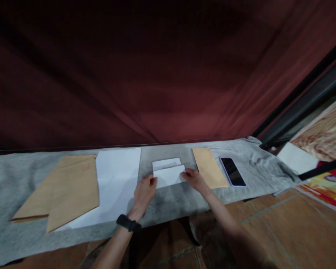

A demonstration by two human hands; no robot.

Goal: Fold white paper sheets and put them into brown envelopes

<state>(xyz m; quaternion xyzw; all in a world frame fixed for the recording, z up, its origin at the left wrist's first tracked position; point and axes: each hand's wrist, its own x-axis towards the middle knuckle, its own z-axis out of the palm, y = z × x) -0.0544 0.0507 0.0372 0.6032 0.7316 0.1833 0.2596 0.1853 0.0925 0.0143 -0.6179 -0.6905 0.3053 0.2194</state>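
Two bare hands hold a small piece of folded white paper between them, low over a cloth-covered surface. The left hand pinches the paper's left edge between thumb and curled fingers, and the right hand grips the opposite edge the same way. The paper is smooth, matte and crisply creased, a wide oblong whose front panel stands in front of a second panel just beyond the fingertips. A dark wristband with a dull finish circles the left wrist. Just left of the left fingers lie large, flat white sheets, thin and faintly rippled. Farther left, overlapping those sheets, are brown envelopes of stiff, plain paper, fanned at an angle. Just beyond and right of the right fingers rests a narrow tan envelope, a slanting oblong, and past it a phone with a glossy black face and rounded pale purple rim. Beneath everything is soft, mottled grey cloth, wrinkled well right of the hands. Beyond the fingers hangs a dark red curtain with loose diagonal folds.
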